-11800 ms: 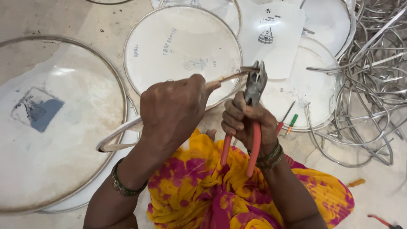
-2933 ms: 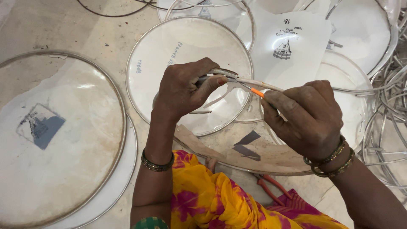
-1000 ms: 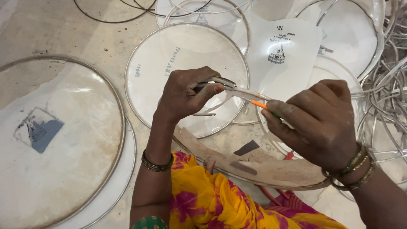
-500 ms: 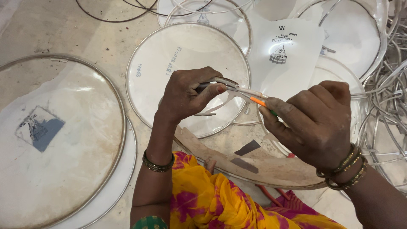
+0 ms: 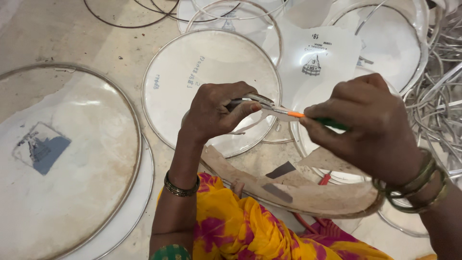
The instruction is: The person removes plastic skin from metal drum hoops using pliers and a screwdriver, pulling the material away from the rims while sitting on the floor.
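Left hand point(image 5: 214, 113) still pinches thin metal hoop rim point(image 5: 257, 100), fingers closed; right hand point(image 5: 368, 127), fist shut round orange-and-green-handled screwdriver point(image 5: 298, 114), barely shifted since half-second ago, tip still at rim.

Your left hand point(image 5: 214, 113) pinches a silvery grey metal hoop point(image 5: 255, 100), and your right hand point(image 5: 370, 130) grips a screwdriver point(image 5: 308, 116) whose handle shows an orange collar and green beyond it. On your lap lies a curved tan skin piece point(image 5: 298, 190) with two dark grey patches. Your garment point(image 5: 260, 231) is bright yellow with magenta blotches, edged green at the sleeve. The bangle on your left wrist is dark bronze; those on the right are olive gold. The drumhead point(image 5: 192, 77) before you is milky white with faint bluish lettering; the large one point(image 5: 62, 163) at your left is off-white with a blue-grey square mark. The floor point(image 5: 62, 33) is mottled beige.
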